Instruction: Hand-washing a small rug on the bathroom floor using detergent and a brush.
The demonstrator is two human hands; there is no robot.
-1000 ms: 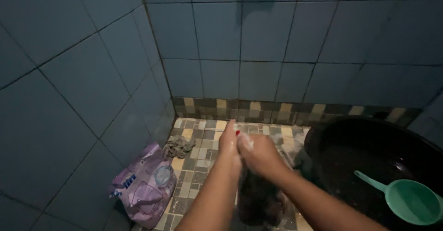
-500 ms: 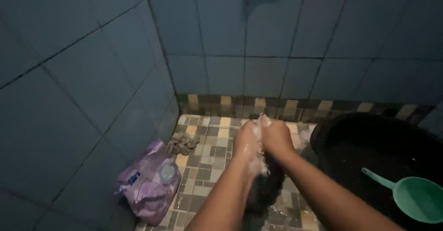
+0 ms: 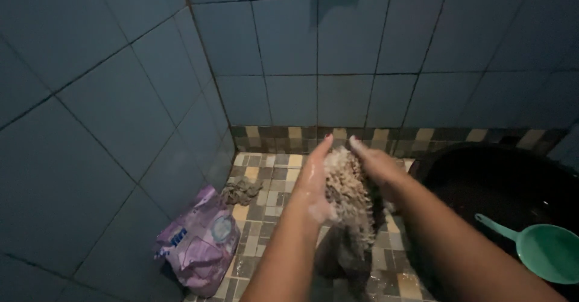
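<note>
A soapy, sudsy cloth [image 3: 348,187] is pressed between the two hands in the middle of the scene, above the small-tiled floor [image 3: 274,184]. The left hand [image 3: 313,172] is laid flat against the cloth's left side, fingers stretched out toward the far wall, and lather is seen on the palm. The right hand [image 3: 377,166] is pushed against the cloth's right side, fingers likewise extended. So neither hand is curled shut; the cloth is sandwiched between open palms, and its dark wet tail is left hanging down toward the floor.

At the right, a large black basin [image 3: 482,175] is set on the floor against the far wall. Its inside is dark; whether water is held in it cannot be told for sure. A green plastic dipper [image 3: 543,251] is seen resting in the basin at its near right side, handle pointed left; the scoop's bowl looks empty.

At the near left, a purple soft-plastic pouch [image 3: 199,244] is propped in the corner against the blue tiled wall [image 3: 120,127], crumpled, its contents hidden. Just beyond it, a small grey rag [image 3: 241,190] is left crumpled on the floor tiles, well apart from the hands.
</note>
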